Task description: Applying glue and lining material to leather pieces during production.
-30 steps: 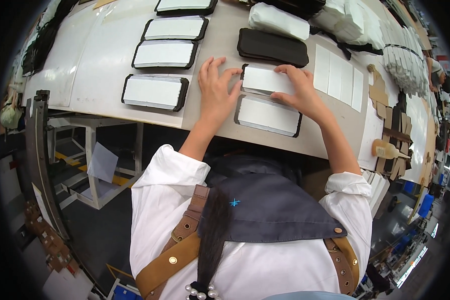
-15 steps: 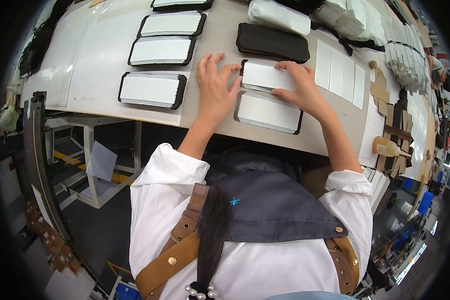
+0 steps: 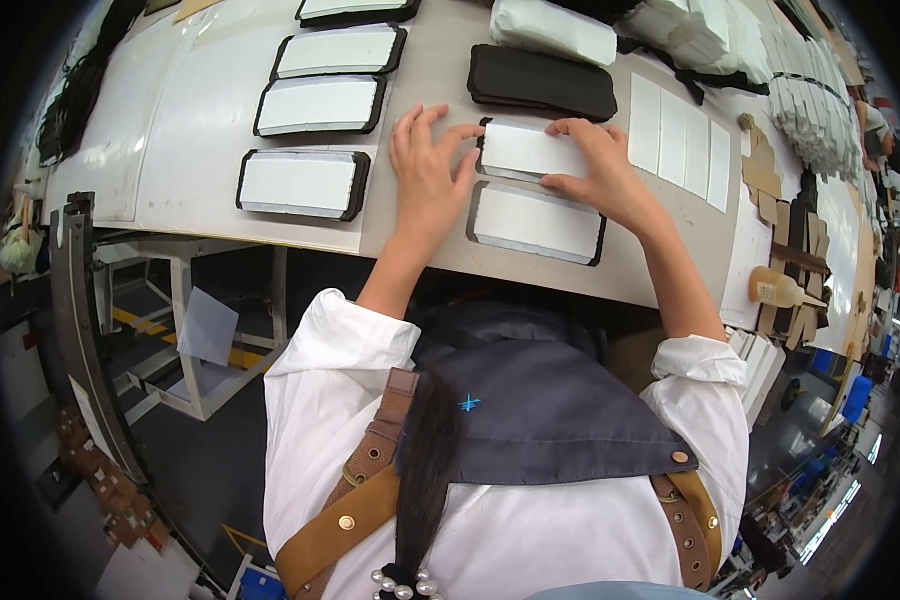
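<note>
A white rectangular panel [image 3: 526, 150] lies on a black-edged backing on the table in front of me. My right hand [image 3: 610, 172] grips its right end, fingertips on the far edge and thumb on the near edge. At the left end is my left hand [image 3: 430, 168], its fingers spread and its index fingertip at the panel's far left corner. Closer to me lies a similar white panel [image 3: 538, 222] on a black backing. Just beyond the hands rests a stack of black rounded-corner pieces [image 3: 542, 82].
Several white-topped black pieces [image 3: 300, 182] line the table's left side. White strips [image 3: 672, 140] lie side by side at right. Beyond the black stack sits a white bundle [image 3: 552, 32]. A bottle of yellowish liquid [image 3: 772, 288] and brown card pieces [image 3: 760, 168] are farther right.
My hands stay almost where they were at the panel, with only slight finger shifts. The whole view has shifted a little.
</note>
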The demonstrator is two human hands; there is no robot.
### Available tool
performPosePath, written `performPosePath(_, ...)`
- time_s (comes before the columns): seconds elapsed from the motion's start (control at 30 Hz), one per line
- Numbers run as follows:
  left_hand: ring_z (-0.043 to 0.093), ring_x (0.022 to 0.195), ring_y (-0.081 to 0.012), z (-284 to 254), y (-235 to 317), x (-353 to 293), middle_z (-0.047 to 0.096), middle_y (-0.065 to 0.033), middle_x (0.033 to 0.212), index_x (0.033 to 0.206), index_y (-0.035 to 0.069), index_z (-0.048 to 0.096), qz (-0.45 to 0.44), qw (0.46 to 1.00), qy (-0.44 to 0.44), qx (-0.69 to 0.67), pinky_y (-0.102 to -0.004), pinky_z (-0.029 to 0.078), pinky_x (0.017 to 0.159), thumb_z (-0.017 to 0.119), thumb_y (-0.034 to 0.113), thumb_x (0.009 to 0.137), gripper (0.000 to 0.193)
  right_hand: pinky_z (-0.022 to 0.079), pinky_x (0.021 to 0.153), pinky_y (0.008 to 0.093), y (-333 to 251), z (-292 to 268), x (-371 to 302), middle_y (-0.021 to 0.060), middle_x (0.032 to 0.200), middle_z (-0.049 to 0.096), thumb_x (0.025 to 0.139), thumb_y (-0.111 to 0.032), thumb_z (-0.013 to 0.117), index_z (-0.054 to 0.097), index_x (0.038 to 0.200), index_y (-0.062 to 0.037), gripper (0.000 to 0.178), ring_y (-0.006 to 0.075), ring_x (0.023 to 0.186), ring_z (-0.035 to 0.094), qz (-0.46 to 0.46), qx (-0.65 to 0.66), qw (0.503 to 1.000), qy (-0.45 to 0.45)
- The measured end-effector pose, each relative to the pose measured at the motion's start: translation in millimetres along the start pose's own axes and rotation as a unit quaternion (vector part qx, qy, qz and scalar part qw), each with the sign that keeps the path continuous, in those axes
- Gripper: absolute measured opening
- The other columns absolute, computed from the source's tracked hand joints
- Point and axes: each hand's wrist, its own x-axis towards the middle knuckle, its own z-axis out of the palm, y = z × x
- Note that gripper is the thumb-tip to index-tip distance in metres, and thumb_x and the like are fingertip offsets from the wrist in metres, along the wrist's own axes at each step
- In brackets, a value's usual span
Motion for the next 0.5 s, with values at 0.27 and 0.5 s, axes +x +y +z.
performPosePath(0.27, 0.035, 0.145, -0.0407, -1.1, 3.7, 1.1, 0.052, -0.0164, 0.142, 0.118, 0.017, 0.075, 0.014, 1.0, -0.008, 0.019, -0.0567, 0.021, 0.124, 0.073, 0.017, 0.092, 0.026, 0.025, 0.119, 0.0417, 2.8, 1.4, 0.2, 0.0089, 0.127, 0.064, 0.083, -0.028, 0.085, 0.059, 0.131, -0.008, 0.058, 0.0258, 0.124, 0.055, 0.0, -0.001, 1.0, 0.0)
performPosePath(0.5, 0.037, 0.144, -0.0398, 1.2, -0.8, 0.6, 0.053, -0.0155, 0.142, 0.119, 0.017, 0.074, 0.012, 1.0, -0.006, 0.025, -0.0561, 0.021, 0.124, 0.067, 0.01, 0.096, 0.026, 0.026, 0.118, 0.0408, 4.2, 3.5, -0.1, 0.0086, 0.125, 0.064, 0.083, -0.027, 0.085, 0.059, 0.13, -0.0089, 0.056, 0.0252, 0.122, 0.056, -0.017, -0.003, 1.0, 0.022)
